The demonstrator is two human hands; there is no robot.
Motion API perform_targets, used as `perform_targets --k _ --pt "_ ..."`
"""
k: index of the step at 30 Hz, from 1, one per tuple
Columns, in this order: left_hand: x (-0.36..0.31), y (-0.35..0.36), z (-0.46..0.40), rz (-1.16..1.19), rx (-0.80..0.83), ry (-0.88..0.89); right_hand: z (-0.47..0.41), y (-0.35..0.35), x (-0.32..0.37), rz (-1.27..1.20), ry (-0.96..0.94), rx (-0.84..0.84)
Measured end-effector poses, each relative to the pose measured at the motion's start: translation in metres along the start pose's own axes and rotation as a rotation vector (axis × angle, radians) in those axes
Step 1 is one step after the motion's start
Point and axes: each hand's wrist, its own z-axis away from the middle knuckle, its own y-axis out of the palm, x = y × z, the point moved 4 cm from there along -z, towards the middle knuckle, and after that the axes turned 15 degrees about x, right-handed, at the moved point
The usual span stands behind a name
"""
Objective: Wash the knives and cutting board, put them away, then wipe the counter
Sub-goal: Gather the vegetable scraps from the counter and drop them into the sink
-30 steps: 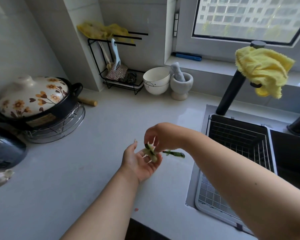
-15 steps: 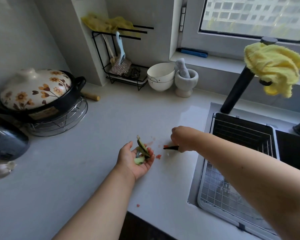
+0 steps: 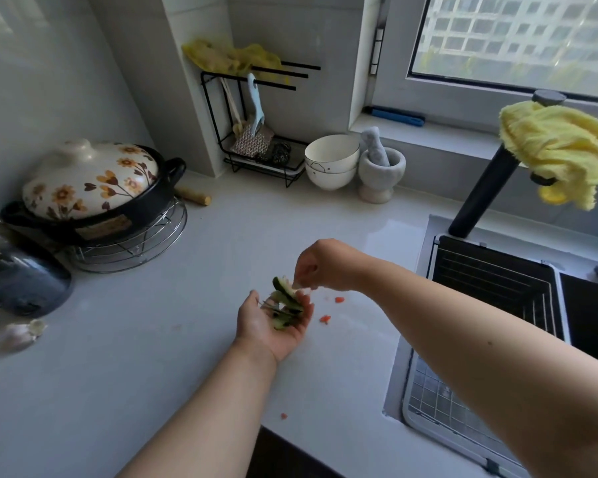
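Head view, left to right: a flowered clay pot [image 3: 94, 182] sits far left on the counter [image 3: 125, 357]; the left hand [image 3: 273, 322], palm up and cupped, cradles green vegetable peelings [image 3: 285, 301]; the right hand [image 3: 320, 265] pinches one scrap above them. Red bits [image 3: 325, 319] lie beside. Counter clearing seems underway; next, gather those bits. Knives and cutting board are out of sight; a yellow cloth [image 3: 560, 150] drapes the faucet [image 3: 480, 191].

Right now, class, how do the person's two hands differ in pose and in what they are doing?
The left hand lies palm up with fingers loosely cupped, carrying a pile of green peels; the right hand is palm down with fingers curled. The left hand sits low over the counter; the right hand hovers just above it, fingertips at the top of the peels. Both meet at the peels.
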Motion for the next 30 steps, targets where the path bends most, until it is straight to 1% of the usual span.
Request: perform_targets --k 3,5,11,13,16,18,19,20,21,22,23,24,25,26,30 --pt "-0.013 -0.006 0.001 -0.025 -0.044 0.033 -0.020 -0.005 -0.014 -0.006 0.073 -0.110" --pt "-0.021 -0.010 0.002 -0.044 -0.069 0.052 -0.036 0.001 -0.022 0.024 0.137 -0.140" --pt "-0.035 -0.021 0.003 -0.047 -0.095 0.097 -0.073 0.032 -0.013 0.093 0.201 -0.047" --pt "-0.038 -0.026 0.002 -0.032 -0.111 0.115 -0.078 0.038 -0.012 0.154 0.239 -0.045" --pt "-0.045 -0.030 0.000 -0.011 -0.114 0.145 -0.081 0.045 -0.012 0.141 0.261 -0.048" --pt "-0.047 -0.032 -0.001 -0.008 -0.121 0.141 -0.075 0.038 -0.006 0.080 0.235 -0.077" --pt "-0.047 -0.031 -0.001 -0.014 -0.123 0.134 -0.070 0.032 0.000 0.005 0.194 -0.115" --pt "-0.046 -0.030 -0.001 -0.023 -0.121 0.123 -0.065 0.025 0.008 -0.076 0.130 -0.145" --pt "-0.045 -0.028 -0.001 -0.027 -0.113 0.113 -0.059 0.020 0.018 -0.131 0.050 -0.135" --pt "-0.043 -0.026 -0.002 -0.017 -0.097 0.110 -0.052 0.017 0.030 -0.128 -0.020 -0.071" --pt "-0.041 -0.024 -0.003 0.007 -0.076 0.113 -0.045 0.017 0.040 -0.059 -0.058 0.018" --pt "-0.039 -0.022 -0.004 0.033 -0.054 0.116 -0.040 0.018 0.046 0.035 -0.072 0.086" --pt "-0.037 -0.020 -0.005 0.049 -0.033 0.114 -0.036 0.017 0.049 0.109 -0.072 0.109" --pt "-0.034 -0.017 -0.006 0.058 -0.011 0.109 -0.033 0.014 0.050 0.146 -0.071 0.102" --pt "-0.027 -0.009 -0.008 0.090 0.045 0.075 -0.022 0.002 0.047 0.123 -0.097 0.024"
